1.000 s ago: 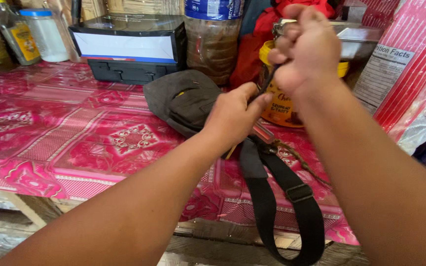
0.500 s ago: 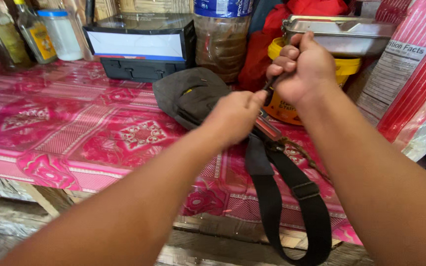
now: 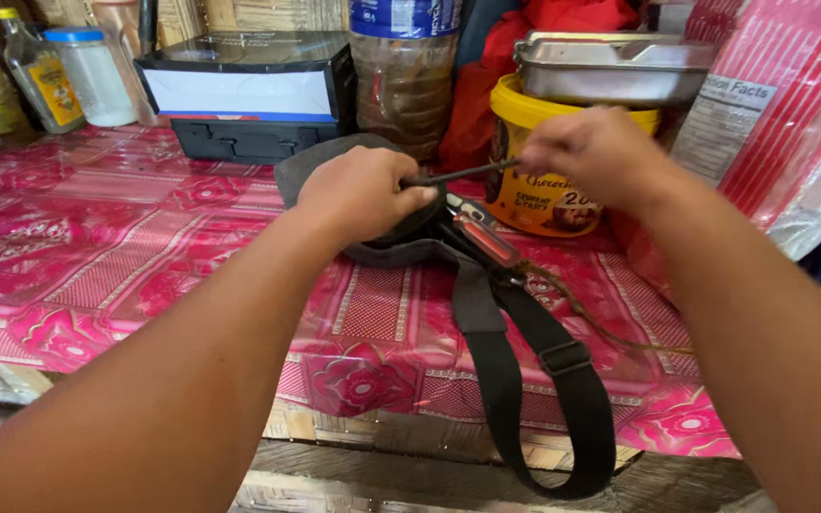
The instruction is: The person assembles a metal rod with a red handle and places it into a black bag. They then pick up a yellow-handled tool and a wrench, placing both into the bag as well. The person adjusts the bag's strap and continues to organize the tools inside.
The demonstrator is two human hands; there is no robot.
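one dark olive fabric pouch [image 3: 334,171] lies on the pink patterned tablecloth [image 3: 97,247], with one black webbing strap [image 3: 525,380] running from it over the table's front edge in a loop. one thin dark cord [image 3: 458,173] is stretched between the two hands, just above the pouch. behind stand three bottles or jars at the far left, one black and white box [image 3: 249,90], one big clear plastic bottle [image 3: 406,76], one yellow plastic tub [image 3: 544,180] and one metal tray [image 3: 610,66] resting on top of that tub.

the pouch sits under and just behind the left hand [image 3: 358,190], and well left of the right hand [image 3: 591,152]; the cord bridges the gap.

the left hand is closed in a fist, pinching one end of the cord while resting on the pouch. the right hand is closed too, fingers curled around the cord's other end, in front of the tub.
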